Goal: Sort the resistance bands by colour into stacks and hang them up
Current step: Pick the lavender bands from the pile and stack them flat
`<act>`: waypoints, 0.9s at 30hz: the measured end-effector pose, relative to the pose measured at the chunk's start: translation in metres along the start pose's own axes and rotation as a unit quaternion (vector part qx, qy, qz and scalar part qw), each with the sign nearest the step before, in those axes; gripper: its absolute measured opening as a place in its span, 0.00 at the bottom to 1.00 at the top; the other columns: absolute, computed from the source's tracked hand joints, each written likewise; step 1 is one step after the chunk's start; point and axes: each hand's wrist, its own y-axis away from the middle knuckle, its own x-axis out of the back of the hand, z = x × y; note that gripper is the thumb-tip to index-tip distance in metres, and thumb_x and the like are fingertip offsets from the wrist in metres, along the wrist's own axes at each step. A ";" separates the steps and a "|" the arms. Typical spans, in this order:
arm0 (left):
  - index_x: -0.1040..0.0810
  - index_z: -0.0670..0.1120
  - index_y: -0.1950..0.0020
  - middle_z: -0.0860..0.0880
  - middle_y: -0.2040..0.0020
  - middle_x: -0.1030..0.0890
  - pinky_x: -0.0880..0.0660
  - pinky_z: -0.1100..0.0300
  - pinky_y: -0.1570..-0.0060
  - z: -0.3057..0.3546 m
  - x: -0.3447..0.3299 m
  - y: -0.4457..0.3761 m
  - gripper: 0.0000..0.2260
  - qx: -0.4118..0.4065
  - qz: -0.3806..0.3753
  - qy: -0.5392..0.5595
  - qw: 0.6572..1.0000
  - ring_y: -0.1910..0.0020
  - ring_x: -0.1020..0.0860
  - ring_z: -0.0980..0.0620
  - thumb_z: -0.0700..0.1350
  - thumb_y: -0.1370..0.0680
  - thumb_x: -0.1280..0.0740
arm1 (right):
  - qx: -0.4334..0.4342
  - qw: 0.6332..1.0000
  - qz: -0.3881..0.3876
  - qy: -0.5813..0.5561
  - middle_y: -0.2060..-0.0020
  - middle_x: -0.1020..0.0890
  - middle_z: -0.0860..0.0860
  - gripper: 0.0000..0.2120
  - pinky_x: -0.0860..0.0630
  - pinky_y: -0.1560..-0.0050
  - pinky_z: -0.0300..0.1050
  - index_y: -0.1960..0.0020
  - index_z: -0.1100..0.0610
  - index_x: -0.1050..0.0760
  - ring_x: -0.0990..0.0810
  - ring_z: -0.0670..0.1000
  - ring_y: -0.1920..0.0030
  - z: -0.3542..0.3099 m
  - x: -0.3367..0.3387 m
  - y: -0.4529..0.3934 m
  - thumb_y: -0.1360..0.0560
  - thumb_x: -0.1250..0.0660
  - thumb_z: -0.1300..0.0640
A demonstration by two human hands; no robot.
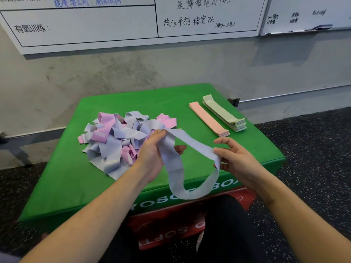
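A lavender resistance band hangs in a loop between my two hands over the near edge of the green box top. My left hand grips one end of it beside the pile. My right hand pinches the other end between thumb and fingers. A jumbled pile of lavender and pink bands lies at the left of the box top. At the right, a flat stack of salmon-pink bands lies beside a stack of light green bands.
The green box sits on a red box against a concrete wall. Whiteboards hang on the wall above. Dark speckled rubber floor surrounds the boxes. My dark-clothed legs show below the box edge.
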 end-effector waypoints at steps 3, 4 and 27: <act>0.25 0.41 0.45 0.41 0.49 0.16 0.20 0.51 0.57 0.002 0.001 0.002 0.08 0.001 -0.015 0.008 1.000 0.60 0.18 0.42 0.43 0.17 0.41 | 0.015 0.998 0.004 0.058 0.60 0.17 0.52 0.11 0.23 0.58 0.44 0.42 0.53 0.23 0.20 0.49 0.61 0.003 0.003 0.004 0.21 0.36 0.64; 0.25 0.41 0.45 0.41 0.50 0.17 0.20 0.52 0.58 0.002 0.001 0.003 0.07 0.004 -0.020 0.006 1.000 0.62 0.19 0.42 0.43 0.17 0.41 | 0.019 0.996 0.006 0.085 0.60 0.18 0.52 0.12 0.23 0.56 0.45 0.42 0.52 0.21 0.20 0.50 0.60 0.004 0.004 0.004 0.20 0.37 0.65; 0.21 0.46 0.47 0.43 0.50 0.22 0.29 0.53 0.57 -0.025 0.036 -0.002 0.12 0.002 0.092 -0.238 0.967 0.57 0.25 0.48 0.54 0.18 0.36 | 0.117 0.955 0.011 0.271 0.60 0.13 0.47 0.08 0.25 0.55 0.33 0.56 0.52 0.15 0.19 0.42 0.58 -0.023 -0.009 0.037 0.28 0.26 0.64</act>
